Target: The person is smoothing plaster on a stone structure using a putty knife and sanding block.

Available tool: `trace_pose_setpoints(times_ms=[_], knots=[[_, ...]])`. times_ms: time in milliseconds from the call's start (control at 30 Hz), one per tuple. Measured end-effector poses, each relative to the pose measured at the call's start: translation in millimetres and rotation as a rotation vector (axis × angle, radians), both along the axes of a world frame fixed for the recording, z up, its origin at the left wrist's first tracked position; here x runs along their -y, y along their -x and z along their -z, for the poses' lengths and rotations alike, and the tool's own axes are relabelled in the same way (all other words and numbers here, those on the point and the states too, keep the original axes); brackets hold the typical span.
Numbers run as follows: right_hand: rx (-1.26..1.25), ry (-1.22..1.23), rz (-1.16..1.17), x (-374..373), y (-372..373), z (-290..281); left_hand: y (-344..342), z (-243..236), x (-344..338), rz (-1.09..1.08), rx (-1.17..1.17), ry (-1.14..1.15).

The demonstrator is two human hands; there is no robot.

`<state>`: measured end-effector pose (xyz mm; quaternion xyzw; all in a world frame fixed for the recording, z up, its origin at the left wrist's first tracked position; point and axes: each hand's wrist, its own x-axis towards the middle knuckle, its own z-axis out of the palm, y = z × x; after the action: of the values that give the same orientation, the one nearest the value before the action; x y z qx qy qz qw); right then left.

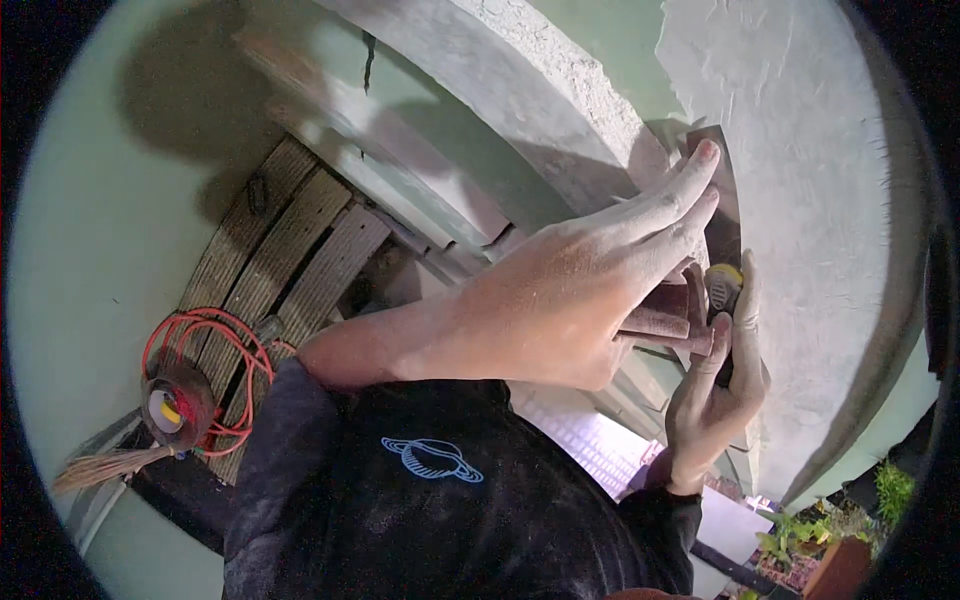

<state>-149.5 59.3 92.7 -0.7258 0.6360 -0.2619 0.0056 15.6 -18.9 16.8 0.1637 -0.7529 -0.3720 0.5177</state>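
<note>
My left hand [590, 270], dusty with white powder, reaches in from the left with its fingers stretched up along a putty knife's metal blade [722, 215]. A folded brown sheet that looks like sandpaper [660, 312] sits in its palm; the thumb is mostly hidden. My right hand [718, 385] is wrapped round the putty knife's black and yellow handle [722, 288], its thumb at the brown sheet's lower edge. The blade lies in front of a grey plastered surface [810, 230].
A rough pale ledge [540, 60] curves across the top. At left are ribbed planks [290, 225], a coiled orange-red cable [245, 350], a round dark object [178, 405] with a yellow and white centre, and a straw brush [110, 468]. Green plants [890, 490] stand at lower right.
</note>
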Motion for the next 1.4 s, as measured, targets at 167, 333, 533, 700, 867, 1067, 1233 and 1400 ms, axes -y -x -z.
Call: trace_pose_setpoints(times_ms=[167, 333, 533, 700, 867, 1067, 1233, 1400], knots=[[0.039, 0.068, -0.034, 0, 4, 12, -1, -4, -3, -0.03, 0.042, -0.014], [0.158, -0.03, 0.013, -12, 2, 11, -13, -5, -9, 0.004, 0.109, -0.056], [0.365, -0.026, 0.045, 0, -24, 22, -32, -8, 4, -0.008, 0.116, -0.023], [0.392, 0.061, 0.029, 34, -52, 24, -51, -23, 33, -0.105, 0.123, 0.1], [0.297, 0.177, 0.055, 14, -64, 30, -65, -22, 34, -0.044, 0.186, 0.205], [0.339, 0.175, 0.169, 14, -78, 30, -74, -25, 48, 0.106, 0.177, 0.168], [0.428, 0.115, 0.192, 13, -65, 37, -72, -24, 41, 0.025, 0.23, 0.201], [0.534, -0.009, 0.342, 18, -73, 25, -69, -23, 47, 0.031, 0.229, 0.189]])
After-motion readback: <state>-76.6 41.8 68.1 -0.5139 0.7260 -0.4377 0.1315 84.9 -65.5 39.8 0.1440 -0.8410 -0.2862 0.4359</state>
